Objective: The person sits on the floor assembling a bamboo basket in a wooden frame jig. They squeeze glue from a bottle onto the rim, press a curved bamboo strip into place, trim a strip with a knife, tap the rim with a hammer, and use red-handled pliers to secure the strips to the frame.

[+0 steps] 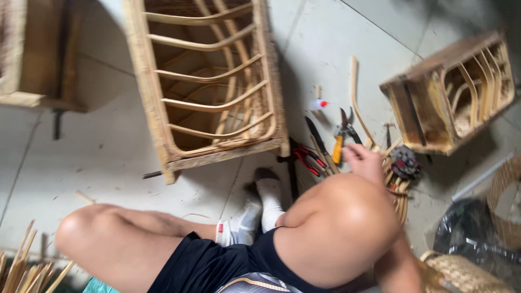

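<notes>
yellow-handled shears (340,142), blades pointing up-frame, right hand (362,160) beside

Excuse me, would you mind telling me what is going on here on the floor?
A person sits cross-legged on the pale floor in front of a woven rattan chair frame lying on its side. Their right hand reaches over the knee to a cluster of tools: yellow-handled pruning shears, red-handled pliers and a dark knife. Whether it holds anything is unclear. The left hand is out of view.
</notes>
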`<state>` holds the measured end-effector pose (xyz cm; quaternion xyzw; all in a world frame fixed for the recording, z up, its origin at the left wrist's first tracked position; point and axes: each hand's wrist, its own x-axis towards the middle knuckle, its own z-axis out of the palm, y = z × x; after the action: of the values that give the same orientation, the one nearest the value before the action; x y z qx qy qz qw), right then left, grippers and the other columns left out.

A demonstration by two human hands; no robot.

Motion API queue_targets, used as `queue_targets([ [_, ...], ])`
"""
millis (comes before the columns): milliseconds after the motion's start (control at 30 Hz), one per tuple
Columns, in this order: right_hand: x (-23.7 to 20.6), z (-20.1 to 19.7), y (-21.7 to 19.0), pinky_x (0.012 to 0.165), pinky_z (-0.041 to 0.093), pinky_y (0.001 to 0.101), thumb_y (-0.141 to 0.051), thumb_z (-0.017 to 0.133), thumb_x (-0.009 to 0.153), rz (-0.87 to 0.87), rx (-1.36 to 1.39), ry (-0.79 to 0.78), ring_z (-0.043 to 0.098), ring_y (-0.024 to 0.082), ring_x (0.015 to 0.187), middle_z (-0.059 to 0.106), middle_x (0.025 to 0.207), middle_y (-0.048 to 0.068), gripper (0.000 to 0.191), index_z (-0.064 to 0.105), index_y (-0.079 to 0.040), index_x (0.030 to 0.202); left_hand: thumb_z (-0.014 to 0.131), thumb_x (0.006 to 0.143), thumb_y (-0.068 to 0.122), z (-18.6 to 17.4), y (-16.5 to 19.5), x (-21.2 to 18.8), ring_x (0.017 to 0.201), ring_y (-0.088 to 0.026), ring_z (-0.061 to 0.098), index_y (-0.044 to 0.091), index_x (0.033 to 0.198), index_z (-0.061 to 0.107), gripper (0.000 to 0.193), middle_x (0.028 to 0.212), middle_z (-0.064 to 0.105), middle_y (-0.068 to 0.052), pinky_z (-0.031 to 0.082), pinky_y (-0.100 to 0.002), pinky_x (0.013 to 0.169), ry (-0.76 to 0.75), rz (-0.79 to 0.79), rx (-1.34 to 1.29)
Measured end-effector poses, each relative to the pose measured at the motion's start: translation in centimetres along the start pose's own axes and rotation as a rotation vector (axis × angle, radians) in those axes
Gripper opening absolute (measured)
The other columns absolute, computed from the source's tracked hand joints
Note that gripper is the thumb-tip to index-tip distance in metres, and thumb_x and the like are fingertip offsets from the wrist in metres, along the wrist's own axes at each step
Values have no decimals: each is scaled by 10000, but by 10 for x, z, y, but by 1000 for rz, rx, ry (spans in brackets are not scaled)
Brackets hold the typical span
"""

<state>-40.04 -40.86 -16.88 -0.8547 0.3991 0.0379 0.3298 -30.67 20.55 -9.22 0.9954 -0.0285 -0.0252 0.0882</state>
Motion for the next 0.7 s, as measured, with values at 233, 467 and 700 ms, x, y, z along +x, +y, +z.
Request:
queue_targets([
  [233, 35, 73, 66, 788, 572, 385, -217, 723, 937, -290, -72, 64, 736, 291, 880, 753, 992, 182, 299, 729, -23, 1164, 661, 961, 121, 14, 127, 53, 830, -203, 665, 85, 1289, 669, 330, 933, 682, -83, 499, -380, 886, -57, 305, 47],
  [467, 129, 104, 2, 770, 549, 454, -286, 804, 847, -236, -118, 101, 702, 358, 870, 730, 918, 181, 362, 687, -31, 1076, 704, 919, 122, 66, 179, 73, 802, -209, 662, 46, 1240, 681, 331, 894, 706, -88, 499, -385, 859, -10, 526, -192],
  [700, 124, 94, -14, 718, 543, 471, -286, 631, 1005, -355, -277, -89, 703, 348, 833, 722, 943, 200, 240, 602, -47, 1003, 737, 894, 174, 81, 178, 73, 687, -201, 603, 57, 1137, 682, 276, 726, 641, -24, 451, -369, 728, 58, 559, -227],
])
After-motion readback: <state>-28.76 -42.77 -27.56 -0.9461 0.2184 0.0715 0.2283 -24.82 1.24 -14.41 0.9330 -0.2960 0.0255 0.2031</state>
